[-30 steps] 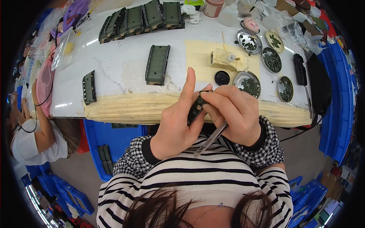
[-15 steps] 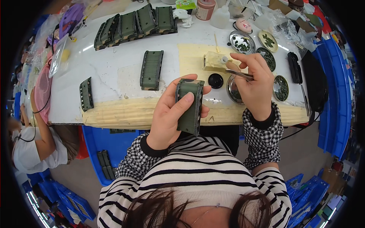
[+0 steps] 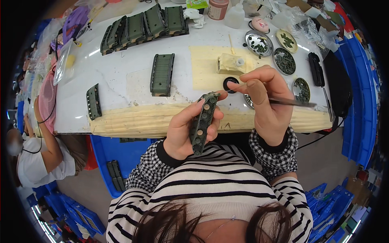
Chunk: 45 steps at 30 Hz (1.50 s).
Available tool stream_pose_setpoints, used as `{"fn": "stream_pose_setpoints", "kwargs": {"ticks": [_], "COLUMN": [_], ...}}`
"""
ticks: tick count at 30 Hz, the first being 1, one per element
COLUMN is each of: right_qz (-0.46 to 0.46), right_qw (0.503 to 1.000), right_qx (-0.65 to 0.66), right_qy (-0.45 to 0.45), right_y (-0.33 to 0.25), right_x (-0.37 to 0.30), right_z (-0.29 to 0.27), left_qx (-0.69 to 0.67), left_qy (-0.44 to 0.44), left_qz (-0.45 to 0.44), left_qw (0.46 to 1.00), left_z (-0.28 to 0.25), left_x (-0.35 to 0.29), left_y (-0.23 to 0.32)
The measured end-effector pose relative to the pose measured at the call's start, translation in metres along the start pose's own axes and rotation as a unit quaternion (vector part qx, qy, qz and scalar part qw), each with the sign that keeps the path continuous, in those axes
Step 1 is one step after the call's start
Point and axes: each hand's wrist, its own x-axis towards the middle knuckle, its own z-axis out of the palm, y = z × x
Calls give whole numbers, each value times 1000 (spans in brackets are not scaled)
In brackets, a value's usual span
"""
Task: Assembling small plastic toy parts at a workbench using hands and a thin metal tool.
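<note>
My left hand grips a small green model tank hull, tilted on its side so that a row of road wheels and the toothed track face up. Just right of its upper end, my right hand is closed on metal tweezers, which stick out to the right. A thin pale tip shows between thumb and forefinger; what it carries is too small to tell. Behind the fingers are a round black cap and a cream block with a small white nozzle.
Another green hull lies mid-table, a narrow track piece at left, and several hulls in a row behind. Round dishes of small green parts stand at right. A blue bin sits below; a co-worker is at left.
My left hand has rolled the hull from its flat face onto its side, wheels showing. My right hand has come down and nearer the hull, and the tweezers now point out to the right.
</note>
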Motion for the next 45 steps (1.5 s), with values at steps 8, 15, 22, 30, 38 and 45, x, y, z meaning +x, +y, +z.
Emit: {"fn": "stream_pose_setpoints", "kwargs": {"ticks": [8, 15, 22, 30, 38, 45], "right_qz": [24, 27, 16, -176, -169, -20], "right_qw": [997, 998, 997, 884, 942, 997], "right_qx": [72, 61, 64, -430, -283, -35], "right_qy": [-14, -17, 27, 49, 62, -71], "right_y": [8, 7, 8, 25, 0, 6], "right_x": [-1, -1, 5, 32, 16, 3], "right_z": [3, 3, -1, -25, -12, -1], "left_qx": [6, 7, 47, 290, 559, 602], "left_qy": [11, 16, -7, 81, 127, 135], "left_qz": [1, 1, 9, 93, 202, 191], "left_qw": [1000, 1000, 999, 949, 794, 763], "left_z": [2, 2, -2, 23, 20, 24], "left_x": [-3, -3, -4, -5, -8, -7], "left_y": [0, 0, 4, 12, 8, 5]}}
